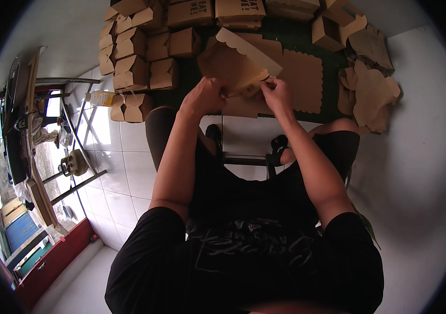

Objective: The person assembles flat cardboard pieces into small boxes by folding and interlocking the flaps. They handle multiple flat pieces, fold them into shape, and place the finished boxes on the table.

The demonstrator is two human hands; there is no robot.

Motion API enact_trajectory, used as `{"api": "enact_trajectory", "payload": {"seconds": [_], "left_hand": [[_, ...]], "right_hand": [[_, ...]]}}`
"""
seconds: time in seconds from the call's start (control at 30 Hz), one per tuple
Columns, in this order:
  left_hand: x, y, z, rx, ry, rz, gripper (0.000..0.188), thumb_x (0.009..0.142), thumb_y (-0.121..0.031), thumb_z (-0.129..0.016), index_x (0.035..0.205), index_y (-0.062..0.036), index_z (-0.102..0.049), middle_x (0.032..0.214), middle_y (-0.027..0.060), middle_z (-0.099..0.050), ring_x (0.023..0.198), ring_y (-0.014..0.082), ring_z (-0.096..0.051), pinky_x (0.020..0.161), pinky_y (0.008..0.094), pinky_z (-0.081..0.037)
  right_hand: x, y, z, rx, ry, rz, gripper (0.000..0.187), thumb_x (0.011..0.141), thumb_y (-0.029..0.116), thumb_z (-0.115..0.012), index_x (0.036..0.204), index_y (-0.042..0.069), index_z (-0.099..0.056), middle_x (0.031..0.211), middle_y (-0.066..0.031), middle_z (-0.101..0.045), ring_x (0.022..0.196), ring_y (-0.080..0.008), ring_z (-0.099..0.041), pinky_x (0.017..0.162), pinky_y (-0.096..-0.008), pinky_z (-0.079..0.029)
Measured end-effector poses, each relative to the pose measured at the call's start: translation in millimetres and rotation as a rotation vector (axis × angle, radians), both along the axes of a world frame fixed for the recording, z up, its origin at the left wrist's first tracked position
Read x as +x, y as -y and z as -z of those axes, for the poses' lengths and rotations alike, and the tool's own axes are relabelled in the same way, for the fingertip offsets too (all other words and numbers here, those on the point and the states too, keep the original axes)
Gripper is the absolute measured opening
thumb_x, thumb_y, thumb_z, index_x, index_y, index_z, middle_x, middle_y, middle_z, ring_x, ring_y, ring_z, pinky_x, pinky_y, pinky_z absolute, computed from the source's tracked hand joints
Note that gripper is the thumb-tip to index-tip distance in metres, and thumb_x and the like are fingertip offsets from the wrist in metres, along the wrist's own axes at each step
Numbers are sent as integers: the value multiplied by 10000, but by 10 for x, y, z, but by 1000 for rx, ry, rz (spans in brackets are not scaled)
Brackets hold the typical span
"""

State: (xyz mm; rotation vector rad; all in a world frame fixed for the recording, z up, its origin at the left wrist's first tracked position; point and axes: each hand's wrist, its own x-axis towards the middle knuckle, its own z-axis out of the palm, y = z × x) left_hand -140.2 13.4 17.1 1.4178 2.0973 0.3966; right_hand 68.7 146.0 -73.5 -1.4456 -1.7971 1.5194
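Observation:
A brown cardboard box point(236, 65), partly folded with a scalloped flap raised, is tilted between my hands. My left hand point(205, 97) is closed at its near left edge, fingertips partly hidden. At the near right corner, my right hand point(278, 96) pinches the cardboard between thumb and fingers. Beneath and to the right lie flat scalloped cardboard blanks point(304, 81) on a green mat point(272, 32).
Several small folded boxes point(130, 72) are stacked at the left, larger closed boxes point(191, 14) along the back. An open box point(332, 32) stands back right, near flat brown cut-outs point(370, 94). A bottle point(100, 98) sits left, beside a metal-framed rack point(79, 118).

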Motion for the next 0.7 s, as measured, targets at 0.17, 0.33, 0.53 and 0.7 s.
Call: {"api": "enact_trajectory", "payload": {"seconds": [0.17, 0.33, 0.53, 0.7], "left_hand": [[3, -1, 113, 51, -30, -68, 247, 888, -79, -723, 1084, -124, -868, 1072, 179, -846, 1069, 408, -810, 974, 500, -663], [41, -10, 288, 186, -8, -65, 358, 902, -123, -773, 1242, -176, -871, 1150, 176, -833, 1096, 397, -806, 1027, 481, -641], [347, -136, 433, 294, -373, 62, 404, 791, -219, -939, 1191, -239, -886, 1295, 80, -762, 1251, 317, -692, 1047, 501, -553], [482, -312, 522, 345, -529, 59, 265, 768, -352, -989, 984, -235, -891, 1104, 28, -770, 1190, 260, -641, 971, 499, -471]], "right_hand": [[-11, -19, 2, -84, -64, 47, 214, 1062, 151, -758, 1076, -62, -772, 844, -106, -820, 720, -182, -808, 691, -339, -639], [-7, -55, -15, -191, -135, 124, 246, 1063, 143, -756, 1112, -98, -755, 938, -155, -834, 756, -217, -839, 681, -353, -674], [13, -70, -78, -272, -196, 164, 246, 1067, 151, -761, 1115, -91, -761, 923, -138, -828, 756, -203, -841, 670, -340, -669], [35, -121, -57, -248, -196, 157, 245, 1075, 155, -752, 1105, -87, -767, 915, -137, -831, 741, -199, -835, 659, -335, -657]]}}
